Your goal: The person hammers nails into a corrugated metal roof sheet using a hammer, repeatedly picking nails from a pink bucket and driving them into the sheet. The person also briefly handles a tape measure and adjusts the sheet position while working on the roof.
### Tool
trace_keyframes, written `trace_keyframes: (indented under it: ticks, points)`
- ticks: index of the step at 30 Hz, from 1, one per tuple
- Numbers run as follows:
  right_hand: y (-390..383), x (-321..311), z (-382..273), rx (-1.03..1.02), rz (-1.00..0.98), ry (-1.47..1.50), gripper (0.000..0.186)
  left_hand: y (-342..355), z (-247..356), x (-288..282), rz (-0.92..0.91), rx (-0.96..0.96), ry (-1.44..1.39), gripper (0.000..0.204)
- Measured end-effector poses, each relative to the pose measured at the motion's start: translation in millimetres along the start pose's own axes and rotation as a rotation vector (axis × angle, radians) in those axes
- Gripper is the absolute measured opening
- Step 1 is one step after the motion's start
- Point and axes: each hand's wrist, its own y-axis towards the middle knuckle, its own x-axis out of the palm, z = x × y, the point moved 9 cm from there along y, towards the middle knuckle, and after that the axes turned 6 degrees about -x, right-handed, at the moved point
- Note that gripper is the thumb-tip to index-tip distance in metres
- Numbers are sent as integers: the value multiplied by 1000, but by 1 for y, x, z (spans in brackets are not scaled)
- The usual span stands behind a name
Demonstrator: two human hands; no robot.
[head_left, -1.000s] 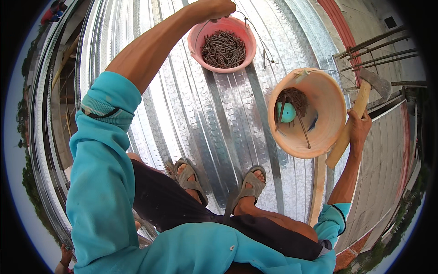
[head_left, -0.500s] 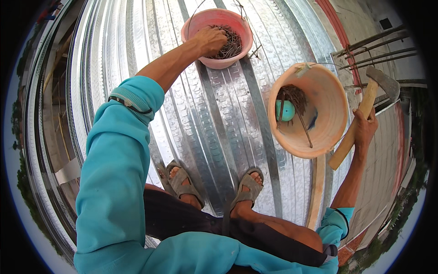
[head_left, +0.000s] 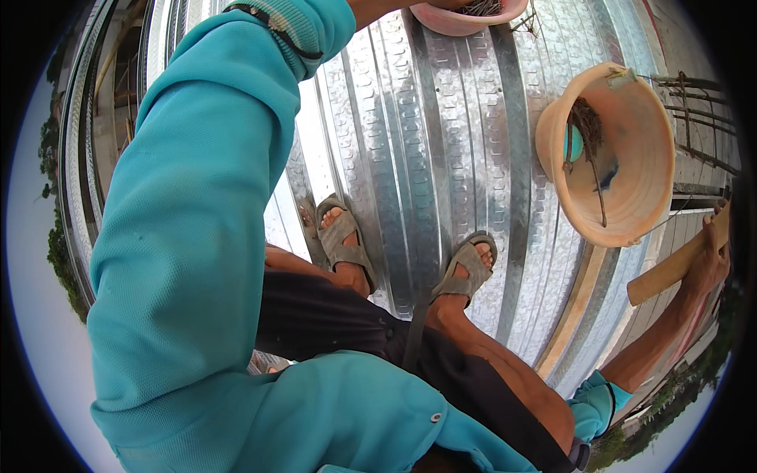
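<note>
My right hand (head_left: pixel 708 264) grips the wooden handle of a hammer (head_left: pixel 658 281) at the right side. The hammer's head is lost in the dark rim of the view. At the top edge my left hand (head_left: pixel 441 3) reaches over a pink bucket (head_left: pixel 461 24); nearly all of that hand is cut off, so its fingers do not show. Thin dark metal pieces like nails (head_left: pixel 482 8) lie in the pink bucket. A larger, pale orange bucket (head_left: pixel 635 181) leans open toward me, left of my right hand. Inside it are a turquoise round object (head_left: pixel 573 144), a bundle of dark rods and one long thin rod.
Ribbed, shiny metal decking (head_left: pixel 402 181) lies under my sandalled feet (head_left: pixel 343 240). A wooden strip (head_left: pixel 574 307) runs along the decking below the orange bucket. Rebar rods (head_left: pixel 698 118) stick out at the right. On the left the decking ends at an edge, with trees beyond.
The view has shifted, so both buckets sit higher and farther right. My left hand, earlier inside the pink bucket, is now mostly beyond the top edge. The hammer's head has left sight.
</note>
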Motion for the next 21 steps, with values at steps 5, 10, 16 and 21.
trace_keyframes:
  ticks: [5,10,16,21]
  points:
    - [-8,10,-16,-5,-10,-41,60,-20,7,-44,185,3,-160,24]
    - [-10,10,-57,0,-58,-128,57,-111,-21,-58,324,-173,-648,24]
    - [-8,5,-102,7,-184,-121,54,-304,-27,65,299,-880,-1371,38]
    - [-19,100,-194,-52,-546,-120,57,-436,-12,222,551,-1299,-1458,44]
